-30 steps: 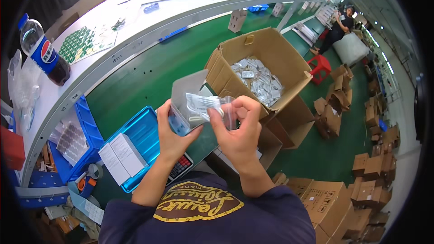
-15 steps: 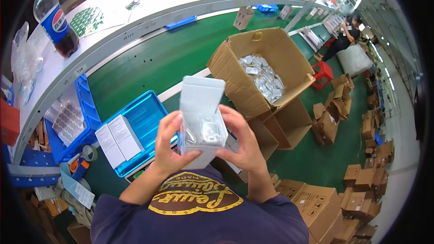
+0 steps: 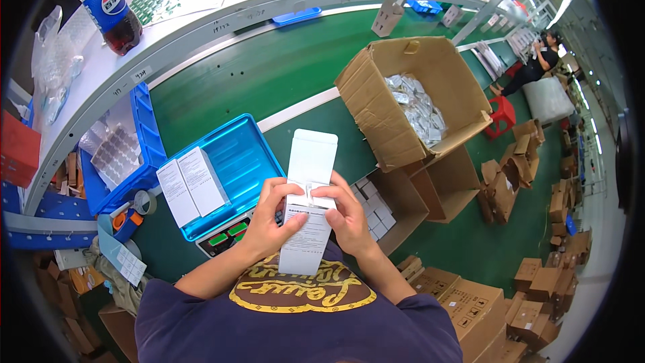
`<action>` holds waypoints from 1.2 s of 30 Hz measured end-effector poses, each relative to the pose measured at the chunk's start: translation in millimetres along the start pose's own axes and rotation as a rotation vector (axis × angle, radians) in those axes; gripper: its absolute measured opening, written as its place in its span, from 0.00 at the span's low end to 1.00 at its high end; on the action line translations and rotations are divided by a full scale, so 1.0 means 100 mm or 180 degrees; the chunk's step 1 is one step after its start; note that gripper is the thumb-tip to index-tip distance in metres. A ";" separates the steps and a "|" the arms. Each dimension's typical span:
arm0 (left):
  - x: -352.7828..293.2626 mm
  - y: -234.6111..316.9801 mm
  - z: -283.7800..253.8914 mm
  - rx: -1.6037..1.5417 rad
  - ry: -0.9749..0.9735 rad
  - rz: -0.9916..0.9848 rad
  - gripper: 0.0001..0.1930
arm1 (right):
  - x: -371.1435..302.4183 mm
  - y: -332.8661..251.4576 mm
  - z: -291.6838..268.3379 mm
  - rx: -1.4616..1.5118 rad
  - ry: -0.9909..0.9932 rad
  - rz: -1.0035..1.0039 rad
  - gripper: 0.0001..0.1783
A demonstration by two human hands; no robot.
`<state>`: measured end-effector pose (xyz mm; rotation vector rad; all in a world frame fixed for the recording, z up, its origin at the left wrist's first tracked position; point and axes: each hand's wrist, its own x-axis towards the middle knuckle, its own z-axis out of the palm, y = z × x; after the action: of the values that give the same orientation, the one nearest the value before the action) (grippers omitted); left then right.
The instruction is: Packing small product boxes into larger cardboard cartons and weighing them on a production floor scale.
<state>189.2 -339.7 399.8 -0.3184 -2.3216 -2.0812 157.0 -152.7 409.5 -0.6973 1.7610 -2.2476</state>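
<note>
A narrow white carton [image 3: 306, 245] with printed text on its front stands tilted in front of my chest, gripped from both sides. My left hand [image 3: 274, 218] wraps its left edge, thumb on the front face and fingers on the top. My right hand [image 3: 348, 218] holds the other edge the same way, its fingertips pressing the small side flaps inward. The tall lid flap [image 3: 314, 153] sticks up behind my fingers. What lies inside the carton is hidden. To the left, two similar white boxes [image 3: 195, 181] lie on the blue tray [image 3: 245, 154] of a scale.
A large open cardboard box [image 3: 366, 104] holds many small bagged parts [image 3: 416, 111]. Below it, an open carton [image 3: 403, 205] contains white boxes. A blue bin [image 3: 153, 128], tape roll [image 3: 144, 202], and cola bottle [image 3: 111, 10] are at left. Stacked cartons [image 3: 470, 309] stand at right; a person [image 3: 541, 60] is farther back.
The carton has tipped so its printed front faces up, and its bagged contents no longer show. My fingers have moved from its sides onto the top opening, folding the side flaps in.
</note>
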 end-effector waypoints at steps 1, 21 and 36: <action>0.01 0.00 -0.01 -0.0158 -0.0160 -0.0224 0.22 | 0.02 0.01 -0.01 0.0040 0.0075 0.0040 0.16; 0.00 -0.12 0.01 -0.0317 0.0083 0.0844 0.29 | 0.22 -0.23 -0.03 -0.0624 -0.0525 0.0083 0.15; -0.08 -0.23 -0.03 -0.0504 0.0357 0.0512 0.18 | 0.19 0.11 -0.01 -0.1380 -0.0743 -0.0308 0.26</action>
<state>193.3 -346.4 376.2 -0.3668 -2.0040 -2.1482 138.2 -162.9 403.2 -1.0971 2.1471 -1.7551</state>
